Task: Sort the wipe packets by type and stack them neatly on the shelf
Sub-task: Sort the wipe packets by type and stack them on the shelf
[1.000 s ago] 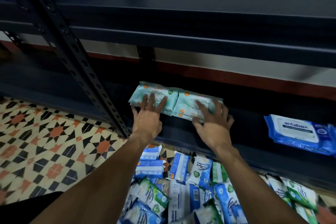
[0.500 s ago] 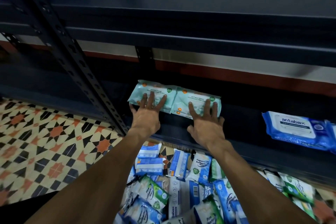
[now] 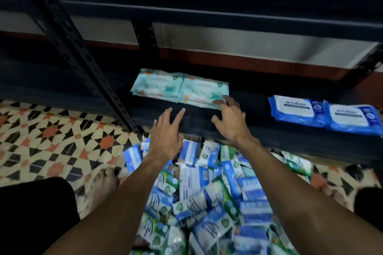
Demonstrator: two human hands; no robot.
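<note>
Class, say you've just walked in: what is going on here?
A person is sorting wipe packets at a dark metal shelf. On it pale teal plastic packets lie side by side, two blue plastic packets further right. Both hands are empty, fingers spread: the left hand over the shelf's front edge, the right hand by the teal packets' near corner. A heap of mixed blue and green packets lies on the floor below.

Print on the two teal packets (image 3: 180, 87) is blurred and unreadable. The right blue packet (image 3: 354, 118) is cut by the right edge. The floor pile (image 3: 207, 203) runs off the near edge, partly hidden under the left forearm (image 3: 116, 209) and right forearm (image 3: 290, 188). The right hand (image 3: 230, 122) possibly touches the near teal corner; contact is unclear.
</note>
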